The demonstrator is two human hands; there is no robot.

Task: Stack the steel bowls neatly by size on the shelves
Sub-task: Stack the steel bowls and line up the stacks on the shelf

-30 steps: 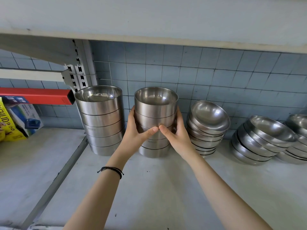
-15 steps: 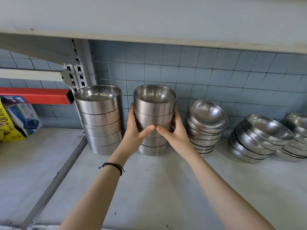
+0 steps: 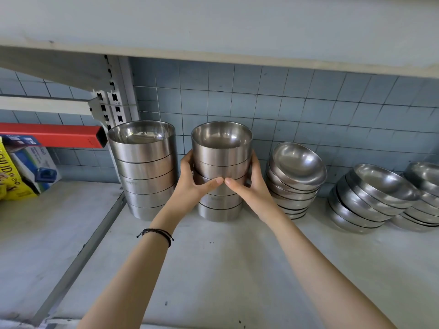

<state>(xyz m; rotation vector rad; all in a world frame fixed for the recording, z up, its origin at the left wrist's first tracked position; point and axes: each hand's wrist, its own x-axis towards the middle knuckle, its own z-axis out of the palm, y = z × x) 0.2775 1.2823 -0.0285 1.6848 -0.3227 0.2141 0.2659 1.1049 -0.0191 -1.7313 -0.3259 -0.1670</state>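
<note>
So, where do the steel bowls being handled stand?
— The narrow stack of straight-walled bowls (image 3: 221, 160) stands upright on the lower shelf (image 3: 213, 276), close to the tiled wall (image 3: 285, 108), at 12 o'clock from the person. Its base looks to be resting on the shelf, though I cannot be certain it isn't a hair lifted.

And the hands?
— Both grip it. The left hand (image 3: 190, 184) wraps its 9 o'clock side and the right hand (image 3: 255, 186) its 3 o'clock side. The fingers curl round toward the back and the thumbs meet in front, at 6 o'clock. I'd judge that this even, mid-height clasp is there to hold the nested bowls in one column while the stack is squared up or nudged into line.

Why that spot?
— Size, seemingly. At its 9 o'clock, just beside it but apart, is a wider stack (image 3: 145, 172) of the same straight-walled kind. At its 3 o'clock a stack of round bowls (image 3: 295, 179) leans instead of standing straight. Farther out the same way, two more leaning stacks (image 3: 370, 198) (image 3: 425, 186) sit close against each other.

What's left, you reckon?
— The upright pair looks sorted, and the leaning ones probably want straightening.
</note>
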